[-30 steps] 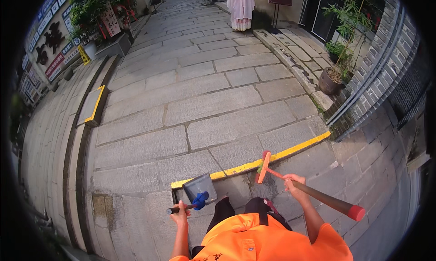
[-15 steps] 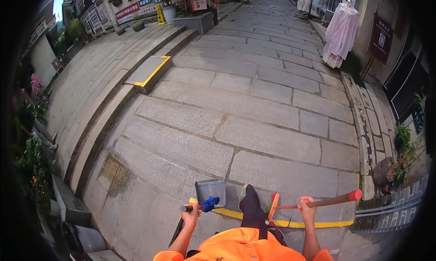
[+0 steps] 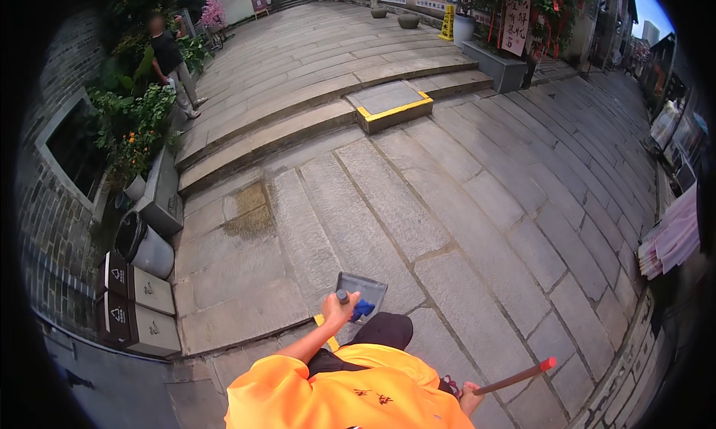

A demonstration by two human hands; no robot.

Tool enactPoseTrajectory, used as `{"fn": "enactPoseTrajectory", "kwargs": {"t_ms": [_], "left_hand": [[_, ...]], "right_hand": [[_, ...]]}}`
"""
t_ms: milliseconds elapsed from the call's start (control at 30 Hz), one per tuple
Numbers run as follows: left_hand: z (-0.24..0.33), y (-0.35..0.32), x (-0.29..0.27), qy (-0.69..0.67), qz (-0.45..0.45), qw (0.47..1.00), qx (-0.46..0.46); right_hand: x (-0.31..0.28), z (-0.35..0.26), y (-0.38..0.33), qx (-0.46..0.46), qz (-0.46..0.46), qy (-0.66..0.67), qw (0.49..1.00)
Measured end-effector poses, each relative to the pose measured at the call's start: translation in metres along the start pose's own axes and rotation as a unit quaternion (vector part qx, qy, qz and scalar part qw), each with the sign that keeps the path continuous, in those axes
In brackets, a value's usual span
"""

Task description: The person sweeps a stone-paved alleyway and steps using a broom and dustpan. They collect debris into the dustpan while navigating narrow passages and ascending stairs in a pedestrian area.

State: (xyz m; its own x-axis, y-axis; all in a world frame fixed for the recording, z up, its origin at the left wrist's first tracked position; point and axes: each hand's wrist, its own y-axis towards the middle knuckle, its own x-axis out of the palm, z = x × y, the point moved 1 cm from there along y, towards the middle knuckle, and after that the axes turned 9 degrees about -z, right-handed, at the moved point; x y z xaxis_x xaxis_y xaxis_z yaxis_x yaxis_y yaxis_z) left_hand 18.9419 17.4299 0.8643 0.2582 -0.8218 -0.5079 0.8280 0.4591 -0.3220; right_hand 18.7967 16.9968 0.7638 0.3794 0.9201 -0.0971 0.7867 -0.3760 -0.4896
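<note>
My left hand (image 3: 335,313) is closed round the dark-ended handle of a long-handled dustpan. Below that fist the grey pan (image 3: 371,286) appears low over the paving; whether it touches the stone I cannot tell. A bunched blue cloth (image 3: 363,309) hangs on the handle, partly covering the pan. At my right side, my right hand (image 3: 468,399) grips a brown broom stick (image 3: 514,377) with a red cap, tilted up and outward. The broom's head is hidden behind my orange top.
Grey stone paving (image 3: 477,272) slopes ahead. Left stand recycling bins (image 3: 153,289), a round bin (image 3: 153,248) and a planter (image 3: 160,209). Low steps (image 3: 276,153) and a yellow-edged block (image 3: 391,104) lie ahead. A person (image 3: 173,63) stands far left; pink garments (image 3: 671,231) hang right.
My view and body have turned left, bringing the bins and standing person into sight. The right hand has dropped closer to my side, and the orange broom head has gone out of view.
</note>
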Motion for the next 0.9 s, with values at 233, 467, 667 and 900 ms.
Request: {"fn": "enactPoseTrajectory", "kwargs": {"t_ms": [233, 467, 667, 900], "left_hand": [[0.077, 0.067, 0.099, -0.005, -0.053, 0.999, -0.010], [0.189, 0.165, 0.238, 0.034, -0.109, 0.993, -0.015], [0.298, 0.216, 0.324, -0.001, -0.156, 0.987, 0.021], [0.376, 0.254, 0.424, -0.063, -0.148, 0.986, 0.052]], "right_hand": [[-0.025, -0.033, 0.102, 0.034, 0.022, -0.069, 0.997], [-0.042, -0.111, 0.251, 0.051, 0.034, -0.094, 0.994], [-0.072, -0.178, 0.358, 0.058, 0.029, -0.096, 0.993], [-0.142, -0.212, 0.493, 0.000, 0.009, -0.093, 0.996]]}}
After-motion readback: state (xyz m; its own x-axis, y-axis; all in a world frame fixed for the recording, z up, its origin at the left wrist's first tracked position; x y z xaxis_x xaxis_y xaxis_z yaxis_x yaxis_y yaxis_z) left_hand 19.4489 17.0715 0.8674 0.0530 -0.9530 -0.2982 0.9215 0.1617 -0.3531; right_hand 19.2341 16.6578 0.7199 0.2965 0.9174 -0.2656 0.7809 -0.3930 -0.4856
